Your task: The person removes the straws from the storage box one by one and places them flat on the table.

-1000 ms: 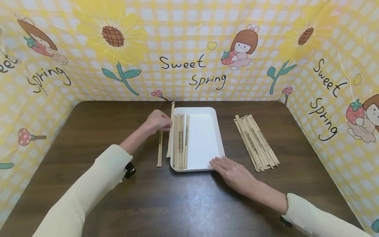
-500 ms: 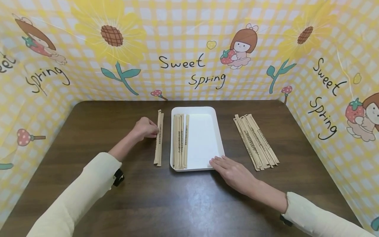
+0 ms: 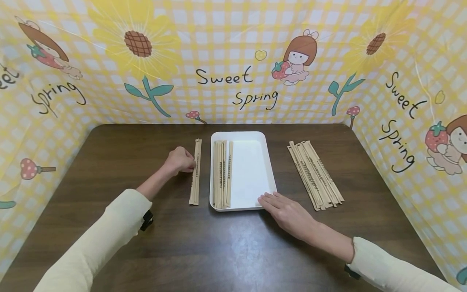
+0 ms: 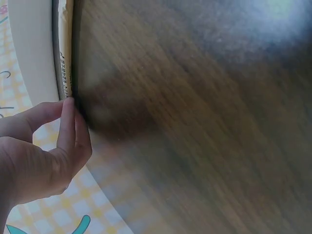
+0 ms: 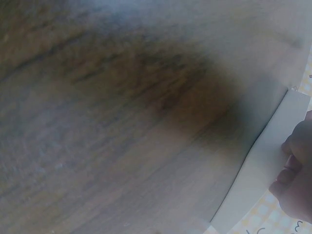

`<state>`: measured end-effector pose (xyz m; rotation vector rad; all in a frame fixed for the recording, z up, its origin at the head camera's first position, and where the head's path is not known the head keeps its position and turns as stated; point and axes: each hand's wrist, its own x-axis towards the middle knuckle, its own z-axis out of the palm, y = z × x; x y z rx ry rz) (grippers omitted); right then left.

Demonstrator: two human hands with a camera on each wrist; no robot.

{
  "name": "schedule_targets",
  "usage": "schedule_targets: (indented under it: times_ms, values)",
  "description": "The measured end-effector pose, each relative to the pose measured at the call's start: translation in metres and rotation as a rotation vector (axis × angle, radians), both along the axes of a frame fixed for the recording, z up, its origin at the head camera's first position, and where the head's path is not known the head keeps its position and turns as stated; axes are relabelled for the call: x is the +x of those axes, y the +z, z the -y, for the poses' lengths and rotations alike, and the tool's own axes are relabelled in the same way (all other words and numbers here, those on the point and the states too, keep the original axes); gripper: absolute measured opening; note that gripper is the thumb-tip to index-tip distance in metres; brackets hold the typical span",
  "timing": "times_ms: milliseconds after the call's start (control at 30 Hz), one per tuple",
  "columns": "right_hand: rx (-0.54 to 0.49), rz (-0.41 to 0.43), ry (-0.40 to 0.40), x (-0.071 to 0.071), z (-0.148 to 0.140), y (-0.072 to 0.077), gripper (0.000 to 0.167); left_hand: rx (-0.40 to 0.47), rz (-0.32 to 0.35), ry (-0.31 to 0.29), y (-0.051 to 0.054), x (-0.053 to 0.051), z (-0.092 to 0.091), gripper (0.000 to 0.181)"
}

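In the head view my left hand (image 3: 180,159) is left of the tray. Its thumb and fingertips pinch a slim brown paper-wrapped stick (image 3: 192,190), printed with dark text. A second wrapped stick (image 3: 198,178) lies close along its right side. In the left wrist view, the fingertips (image 4: 68,102) meet at the held stick (image 4: 66,53). The white rectangular tray (image 3: 251,174) holds several such sticks (image 3: 220,174) along its left side. My right hand (image 3: 288,213) rests with extended fingers on the tray's near right corner. In the right wrist view that hand (image 5: 297,175) is partly cut off.
A bundle of several wrapped sticks (image 3: 315,175) lies slanted on the brown table (image 3: 233,251), right of the tray. A yellow checked cloth (image 3: 226,40) with printed figures stands around the table's back and sides.
My left hand has carried the pinched stick left from the tray's edge to the left side of the lone stick. It then shifted slightly toward me, bringing their ends level. The right hand stayed put.
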<state>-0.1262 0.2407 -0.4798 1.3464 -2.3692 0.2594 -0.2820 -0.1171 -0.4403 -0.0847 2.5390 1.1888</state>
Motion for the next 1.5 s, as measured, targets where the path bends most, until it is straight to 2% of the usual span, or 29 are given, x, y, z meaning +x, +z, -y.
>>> schedule_targets:
  times_ms: [167, 400, 633, 833, 967, 1067, 1167, 1300, 1400, 1500]
  values:
    - [-0.001, -0.003, 0.001, 0.0, 0.0, 0.0, 0.043, 0.015, -0.002, -0.006, -0.003, 0.0, 0.001, 0.013]
    - [0.0, -0.003, 0.003, 0.0, 0.001, 0.0, 0.042, -0.001, -0.006, -0.003, -0.002, 0.002, 0.001, 0.012]
    - [-0.007, -0.001, 0.001, 0.0, 0.001, 0.0, 0.04, -0.022, -0.03, -0.004, 0.001, 0.004, 0.0, 0.012]
    - [-0.008, -0.002, 0.0, 0.0, 0.001, 0.001, 0.038, -0.034, -0.026, -0.009, 0.001, 0.004, 0.0, 0.01]
    - [-0.006, -0.001, -0.001, 0.0, 0.001, 0.0, 0.038, -0.061, -0.055, -0.011, 0.006, 0.002, -0.002, 0.013]
    - [-0.005, -0.002, -0.003, 0.0, 0.001, 0.001, 0.038, -0.013, -0.055, -0.003, 0.013, 0.0, -0.006, 0.018]
    - [-0.004, -0.003, -0.005, 0.0, 0.001, 0.001, 0.038, 0.088, -0.002, -0.007, 0.023, -0.002, -0.013, 0.025]
    - [-0.002, -0.008, -0.003, 0.0, 0.0, 0.001, 0.039, 0.178, 0.058, -0.025, 0.036, -0.003, -0.027, 0.031]
    - [-0.001, -0.005, 0.001, -0.001, 0.0, 0.001, 0.04, 0.218, 0.068, -0.039, 0.04, -0.002, -0.038, 0.03]
    - [0.004, 0.0, 0.004, -0.001, 0.0, 0.001, 0.043, 0.223, 0.05, -0.061, 0.041, -0.002, -0.049, 0.027]
